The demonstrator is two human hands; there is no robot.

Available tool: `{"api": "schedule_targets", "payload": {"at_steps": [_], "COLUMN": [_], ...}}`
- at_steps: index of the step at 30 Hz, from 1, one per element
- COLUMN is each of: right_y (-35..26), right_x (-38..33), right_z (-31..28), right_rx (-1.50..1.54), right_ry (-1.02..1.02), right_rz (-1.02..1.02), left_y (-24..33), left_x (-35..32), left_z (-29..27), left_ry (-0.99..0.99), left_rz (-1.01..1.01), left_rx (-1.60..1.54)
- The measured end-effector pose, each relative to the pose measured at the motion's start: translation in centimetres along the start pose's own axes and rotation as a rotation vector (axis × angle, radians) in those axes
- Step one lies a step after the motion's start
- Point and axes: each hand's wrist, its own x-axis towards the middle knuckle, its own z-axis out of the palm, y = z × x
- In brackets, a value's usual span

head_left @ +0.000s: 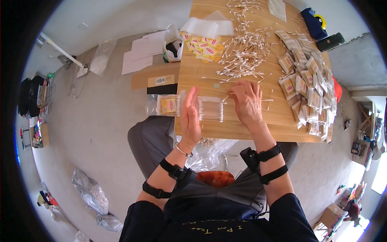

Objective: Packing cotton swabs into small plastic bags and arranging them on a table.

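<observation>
My left hand [190, 117] stands on edge with its fingers stretched out, between two groups of cotton swabs. To its right is a flat row of cotton swabs [210, 109], laid side by side with tips lined up. On its left, at the table edge, lies a clear pack of swabs [162, 105] with a yellow card on it. My right hand [246, 101] is bent down over the table with fingers drawn together, and a single cotton swab [225, 99] sticks out at its fingertips beside the row. Its far end is hidden by the fingers.
A heap of loose swabs [246, 50] covers the table's far middle. Yellow cards [205, 47] and clear bags [207, 27] lie at the far left. Filled packs [308, 82] pile up on the right, near a dark cylinder [330, 42]. A white bag [172, 44] stands beside the table.
</observation>
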Motion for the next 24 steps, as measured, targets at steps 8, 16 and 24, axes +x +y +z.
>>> {"api": "schedule_targets", "payload": {"at_steps": [8, 16, 24], "right_y": [-1.4, -4.3, -5.3], "right_x": [0.3, -0.7, -2.0], "right_z": [1.4, 2.3, 3.5], "right_rx": [0.036, 0.226, 0.992], "right_ry": [-0.064, -0.092, 0.167], "right_rz": [0.080, 0.048, 0.388], "left_y": [-0.2, -0.3, 0.1], "left_x": [0.0, 0.1, 0.1], "left_z": [0.1, 0.0, 0.2], "left_ry": [0.006, 0.011, -0.021], "left_rz": [-0.017, -0.003, 0.023], "left_rx": [-0.001, -0.014, 0.053]}}
